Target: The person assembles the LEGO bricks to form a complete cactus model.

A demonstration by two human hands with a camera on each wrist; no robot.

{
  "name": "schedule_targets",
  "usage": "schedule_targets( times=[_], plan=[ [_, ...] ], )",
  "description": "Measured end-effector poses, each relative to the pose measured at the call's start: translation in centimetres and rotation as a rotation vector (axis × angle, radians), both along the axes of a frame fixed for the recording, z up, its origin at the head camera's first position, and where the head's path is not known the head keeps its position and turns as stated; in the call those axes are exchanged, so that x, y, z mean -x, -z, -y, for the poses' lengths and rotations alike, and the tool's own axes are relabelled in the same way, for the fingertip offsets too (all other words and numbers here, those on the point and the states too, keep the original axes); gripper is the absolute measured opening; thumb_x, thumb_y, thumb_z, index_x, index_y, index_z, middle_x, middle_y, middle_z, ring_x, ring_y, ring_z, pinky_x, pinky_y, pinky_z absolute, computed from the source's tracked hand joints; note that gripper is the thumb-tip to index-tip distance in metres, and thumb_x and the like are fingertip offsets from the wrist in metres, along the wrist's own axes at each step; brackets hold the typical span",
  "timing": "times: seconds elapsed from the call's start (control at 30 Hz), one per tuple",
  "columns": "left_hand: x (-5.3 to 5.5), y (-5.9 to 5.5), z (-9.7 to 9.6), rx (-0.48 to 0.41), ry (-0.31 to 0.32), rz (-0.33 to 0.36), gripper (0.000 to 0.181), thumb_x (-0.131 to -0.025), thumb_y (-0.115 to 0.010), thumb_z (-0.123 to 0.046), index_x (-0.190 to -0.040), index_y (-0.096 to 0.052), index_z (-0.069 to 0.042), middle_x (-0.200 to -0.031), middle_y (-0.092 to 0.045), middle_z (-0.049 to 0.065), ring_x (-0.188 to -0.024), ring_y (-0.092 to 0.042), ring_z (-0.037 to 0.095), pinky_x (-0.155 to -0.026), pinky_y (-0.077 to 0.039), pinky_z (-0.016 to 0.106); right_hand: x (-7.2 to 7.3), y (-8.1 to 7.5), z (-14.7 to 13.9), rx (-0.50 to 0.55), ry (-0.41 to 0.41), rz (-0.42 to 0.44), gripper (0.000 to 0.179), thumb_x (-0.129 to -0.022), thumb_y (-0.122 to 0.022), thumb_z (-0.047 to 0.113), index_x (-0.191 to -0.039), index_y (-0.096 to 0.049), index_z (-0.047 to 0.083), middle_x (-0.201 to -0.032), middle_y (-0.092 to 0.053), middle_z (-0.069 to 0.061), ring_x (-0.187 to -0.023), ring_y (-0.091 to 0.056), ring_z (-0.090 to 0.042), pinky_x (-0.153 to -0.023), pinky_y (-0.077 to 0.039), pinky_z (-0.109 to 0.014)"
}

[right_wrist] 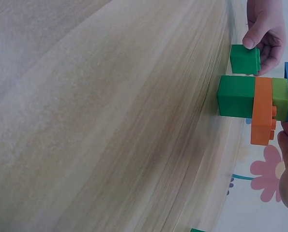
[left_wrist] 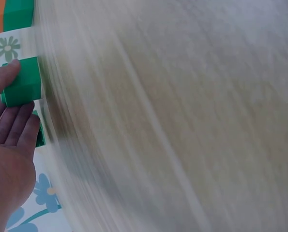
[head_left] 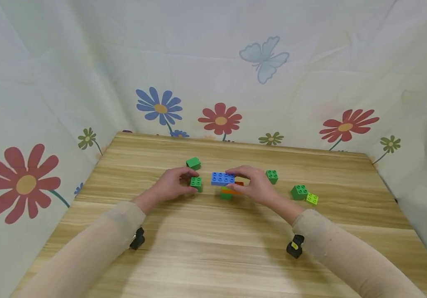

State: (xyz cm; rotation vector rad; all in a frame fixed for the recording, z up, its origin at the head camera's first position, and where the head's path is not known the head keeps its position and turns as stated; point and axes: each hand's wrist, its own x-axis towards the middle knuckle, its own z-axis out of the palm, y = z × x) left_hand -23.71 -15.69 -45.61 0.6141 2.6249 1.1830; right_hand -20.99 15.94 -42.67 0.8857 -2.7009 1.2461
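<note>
My left hand pinches a green toy brick between thumb and fingers, low over the wooden table. To its right stands a small stack: a green brick at the bottom, an orange brick across it, then a lime-green brick, topped by a long blue brick. The blue brick juts out to the left. My right hand grips its right end with thumb and fingers. In the head view that hand hides part of the orange brick.
Another green brick lies on its side behind my left hand. Beyond the right hand are a green brick, one more green brick and a small lime brick. A flowered cloth hangs behind the table.
</note>
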Motion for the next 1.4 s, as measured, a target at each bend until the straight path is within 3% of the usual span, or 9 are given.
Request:
schedule_targets(
  times=[0.3,0.57,0.77,0.97,1.17,1.4],
  plan=[
    [0.1,-0.2,-0.3,0.004,-0.008,-0.006,0.038,-0.092,-0.087,-0.015,-0.127,-0.074,-0.010,-0.124,-0.073,0.008,-0.119,-0.070,0.028,-0.104,-0.059,0.043,0.0,0.0,0.0,0.005,0.010,0.035,0.043,-0.093,-0.086,0.018,-0.134,-0.074,0.007,-0.132,-0.074,-0.009,-0.119,-0.073,-0.027,-0.104,-0.059,-0.047],
    [-0.1,-2.9,-0.3,-0.048,-0.028,0.008,0.040,-0.093,-0.086,-0.017,-0.130,-0.073,-0.008,-0.130,-0.070,0.012,-0.122,-0.068,0.030,-0.107,-0.057,0.045,-0.1,-0.1,0.1,0.007,0.021,0.044,0.043,-0.093,-0.086,0.018,-0.133,-0.075,0.007,-0.131,-0.074,-0.010,-0.117,-0.073,-0.027,-0.103,-0.059,-0.050],
    [0.0,-4.9,-0.7,-0.089,0.010,-0.039,0.038,-0.091,-0.088,-0.016,-0.127,-0.075,-0.009,-0.120,-0.073,0.006,-0.110,-0.069,0.026,-0.104,-0.060,0.044,-0.1,-0.1,0.1,-0.003,0.024,0.037,0.042,-0.093,-0.086,0.019,-0.132,-0.075,0.008,-0.130,-0.075,-0.010,-0.116,-0.073,-0.027,-0.103,-0.060,-0.048],
    [-0.2,-6.8,-1.5,-0.088,0.049,-0.067,0.040,-0.091,-0.088,-0.018,-0.129,-0.076,-0.011,-0.119,-0.074,0.004,-0.109,-0.070,0.024,-0.104,-0.060,0.049,-0.1,-0.1,0.1,0.005,0.018,0.045,0.042,-0.093,-0.086,0.017,-0.132,-0.075,0.007,-0.129,-0.075,-0.011,-0.115,-0.074,-0.028,-0.102,-0.060,-0.050],
    [-0.4,-7.9,-2.3,-0.066,0.073,-0.096,0.041,-0.092,-0.088,-0.019,-0.130,-0.076,-0.012,-0.119,-0.075,0.003,-0.107,-0.070,0.023,-0.102,-0.060,0.049,-0.1,-0.3,0.1,0.010,0.011,0.048,0.041,-0.093,-0.085,0.017,-0.132,-0.075,0.006,-0.129,-0.075,-0.012,-0.114,-0.074,-0.029,-0.102,-0.060,-0.051],
    [-0.5,-8.4,-3.1,-0.037,0.096,-0.119,0.043,-0.091,-0.088,-0.020,-0.131,-0.076,-0.011,-0.121,-0.076,0.004,-0.107,-0.070,0.022,-0.102,-0.060,0.049,-0.1,-0.3,0.0,0.014,0.001,0.044,0.041,-0.094,-0.085,0.016,-0.132,-0.075,0.006,-0.128,-0.075,-0.011,-0.114,-0.074,-0.028,-0.102,-0.060,-0.051]
  ],
)
